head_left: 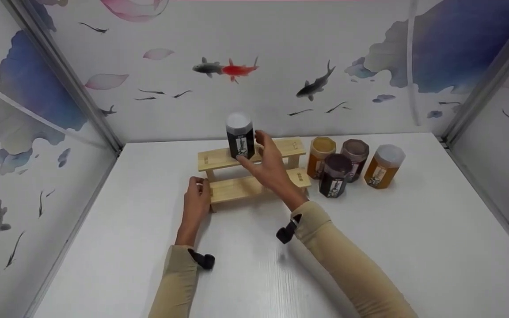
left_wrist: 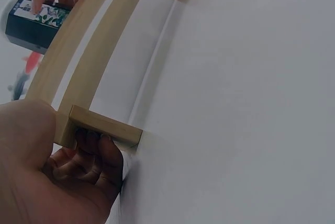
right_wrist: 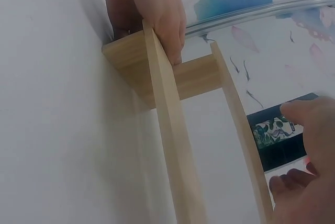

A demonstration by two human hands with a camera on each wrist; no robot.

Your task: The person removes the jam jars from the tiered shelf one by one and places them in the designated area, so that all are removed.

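Observation:
A two-step wooden rack [head_left: 237, 187] stands on the table. Its left end is gripped by my left hand [head_left: 197, 198], thumb above and fingers curled beneath in the left wrist view. On the upper step stands an upright dark hexagonal jar [head_left: 240, 140] with a pale lid and a printed label. My right hand [head_left: 270, 165] is spread beside this jar. Its thumb lies over the front near the jar's base, while the other fingers stand off to the right side. The jar [right_wrist: 277, 132] also shows behind the right thumb in the right wrist view.
Right of the rack stand an amber jar with a yellowish lid [head_left: 322, 157], two dark jars [head_left: 335, 176] and an amber jar with a pale lid [head_left: 383, 168]. A painted panel wall [head_left: 272, 106] rises behind the white table [head_left: 245, 260].

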